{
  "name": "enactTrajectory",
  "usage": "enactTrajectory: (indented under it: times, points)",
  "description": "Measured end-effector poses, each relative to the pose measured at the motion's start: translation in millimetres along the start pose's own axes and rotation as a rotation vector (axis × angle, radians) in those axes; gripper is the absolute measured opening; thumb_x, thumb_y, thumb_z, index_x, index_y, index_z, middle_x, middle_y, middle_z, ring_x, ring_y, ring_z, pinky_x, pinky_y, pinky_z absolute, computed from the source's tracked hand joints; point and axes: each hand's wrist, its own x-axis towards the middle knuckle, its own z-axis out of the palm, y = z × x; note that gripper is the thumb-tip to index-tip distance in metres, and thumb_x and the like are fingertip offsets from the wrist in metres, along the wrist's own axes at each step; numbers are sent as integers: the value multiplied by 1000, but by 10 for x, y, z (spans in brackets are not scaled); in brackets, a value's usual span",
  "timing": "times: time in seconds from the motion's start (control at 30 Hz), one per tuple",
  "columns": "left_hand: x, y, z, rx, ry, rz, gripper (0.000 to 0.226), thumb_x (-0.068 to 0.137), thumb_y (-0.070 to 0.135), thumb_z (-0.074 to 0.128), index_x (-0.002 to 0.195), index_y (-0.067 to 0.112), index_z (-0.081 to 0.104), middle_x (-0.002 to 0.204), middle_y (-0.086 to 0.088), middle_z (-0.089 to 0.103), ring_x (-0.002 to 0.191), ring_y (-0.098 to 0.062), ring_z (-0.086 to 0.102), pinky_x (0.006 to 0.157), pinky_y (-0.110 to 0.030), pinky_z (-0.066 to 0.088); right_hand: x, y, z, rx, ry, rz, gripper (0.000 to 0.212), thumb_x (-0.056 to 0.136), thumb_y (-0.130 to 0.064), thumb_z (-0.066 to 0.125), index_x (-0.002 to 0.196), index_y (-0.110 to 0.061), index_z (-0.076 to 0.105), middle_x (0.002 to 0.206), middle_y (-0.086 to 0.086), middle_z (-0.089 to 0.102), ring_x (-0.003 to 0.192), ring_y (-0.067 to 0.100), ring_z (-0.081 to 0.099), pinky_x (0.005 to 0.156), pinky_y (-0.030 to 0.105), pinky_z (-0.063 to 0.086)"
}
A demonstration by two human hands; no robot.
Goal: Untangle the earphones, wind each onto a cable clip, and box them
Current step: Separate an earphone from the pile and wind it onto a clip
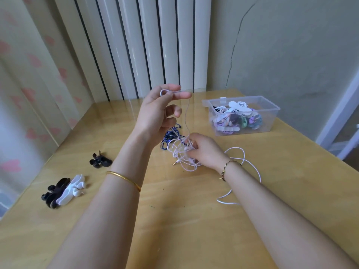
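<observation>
Forearms [108,220] reach in; left hand [155,111] pinches a raised loop of white earphone cable [179,152]; right hand [206,152] grips its tangle on the table [174,220]; clear box [272,121] holds wound sets; blue earphones [171,135] and cable clips [64,189] wait.

Bright, soft daylight through left curtain [29,94]; sheen on glossy table [174,220]; faint shadows; edges bowed; slightly soft.

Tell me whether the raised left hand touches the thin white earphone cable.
Touching: head view shows the left hand pinching a loop of the white earphone cable.
</observation>
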Motion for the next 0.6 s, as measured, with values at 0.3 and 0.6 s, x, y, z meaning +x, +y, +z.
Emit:
enactTrajectory:
  times: [0.3,0.6]
  points:
    - [41,-252,-280,659,167,-327,20,92,0,42,103,12,54,84,-5,64,54,-11,49,38,-13,25,-132,39,-310,686,98,64,22,88,2,57,95,-18,51,84,10,56,55,13,61,62,31,48]
    - [30,-293,-199,597,-85,-367,13,91,12,55,100,11,64,98,-11,64,77,-16,62,67,-28,50,-142,-16,-366,837,68,81,41,85,9,54,108,-24,55,91,6,61,74,24,61,79,51,49]
